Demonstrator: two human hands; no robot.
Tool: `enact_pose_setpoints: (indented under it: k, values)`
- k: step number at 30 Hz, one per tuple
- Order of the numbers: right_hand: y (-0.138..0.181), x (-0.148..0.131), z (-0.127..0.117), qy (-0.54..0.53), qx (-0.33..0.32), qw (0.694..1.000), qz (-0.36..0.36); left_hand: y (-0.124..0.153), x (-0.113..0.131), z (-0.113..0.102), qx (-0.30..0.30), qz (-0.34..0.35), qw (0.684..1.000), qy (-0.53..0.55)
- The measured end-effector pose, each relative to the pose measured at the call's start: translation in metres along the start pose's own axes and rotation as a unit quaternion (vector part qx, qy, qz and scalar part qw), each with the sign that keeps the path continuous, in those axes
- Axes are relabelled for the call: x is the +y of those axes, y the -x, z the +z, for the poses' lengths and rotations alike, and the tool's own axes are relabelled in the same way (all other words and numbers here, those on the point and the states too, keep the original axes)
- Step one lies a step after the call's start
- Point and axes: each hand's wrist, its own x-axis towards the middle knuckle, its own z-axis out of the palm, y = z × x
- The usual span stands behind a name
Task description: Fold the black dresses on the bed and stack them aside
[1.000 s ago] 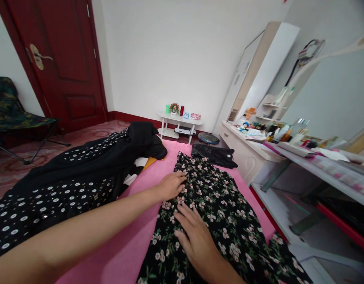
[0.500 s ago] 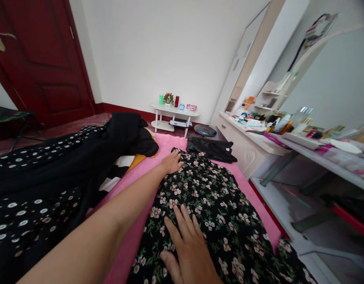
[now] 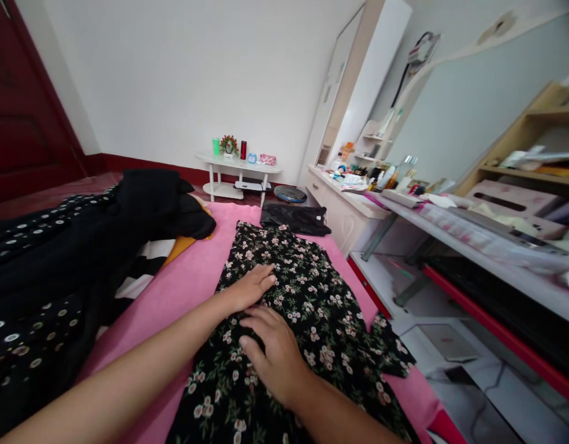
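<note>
Smooth pink sheet (image 3: 182, 283) beneath flat garment (image 3: 321, 333) (flower-printed)

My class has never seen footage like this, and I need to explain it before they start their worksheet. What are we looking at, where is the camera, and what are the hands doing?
There is no machine here: these are a person's own bare hands. Every picture comes from one camera worn on that person's head, looking forward and down, so the arms reach in from the bottom.

The left hand and the right hand lie on a black floral garment, the left one farther away. Both look open; neither visibly grips anything.

The garment is spread over a pink cover. To the left is a heap of dark clothes; at the far end lies a black folded item. Beyond stands a small white table.
</note>
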Motion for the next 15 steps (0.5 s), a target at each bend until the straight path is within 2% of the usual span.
enact_pose_setpoints:
  k: [3, 6, 8, 11, 13, 15]
  values:
    - [0.000, 0.003, 0.003, -0.051, 0.042, 0.998, 0.001, 0.026, 0.001, 0.015, 0.031, 0.019, 0.999, -0.037]
    - [0.006, 0.010, -0.017, -0.059, 0.069, 0.996, 0.003, 0.033, 0.000, 0.023, 0.070, 0.023, 0.993, -0.093]
    - [0.017, 0.022, -0.050, -0.023, 0.102, 0.994, 0.019, 0.033, 0.001, 0.026, 0.085, 0.026, 0.989, -0.116]
    - [0.044, 0.053, -0.117, 0.098, 0.153, 0.980, 0.080, 0.031, 0.002, 0.028, 0.104, 0.028, 0.985, -0.134]
    - [0.068, 0.080, -0.157, 0.210, 0.128, 0.957, 0.153, 0.031, 0.004, 0.029, 0.116, 0.031, 0.983, -0.137]
    - [0.092, 0.105, -0.183, 0.270, 0.059, 0.935, 0.223, 0.032, 0.005, 0.030, 0.129, 0.037, 0.982, -0.135]
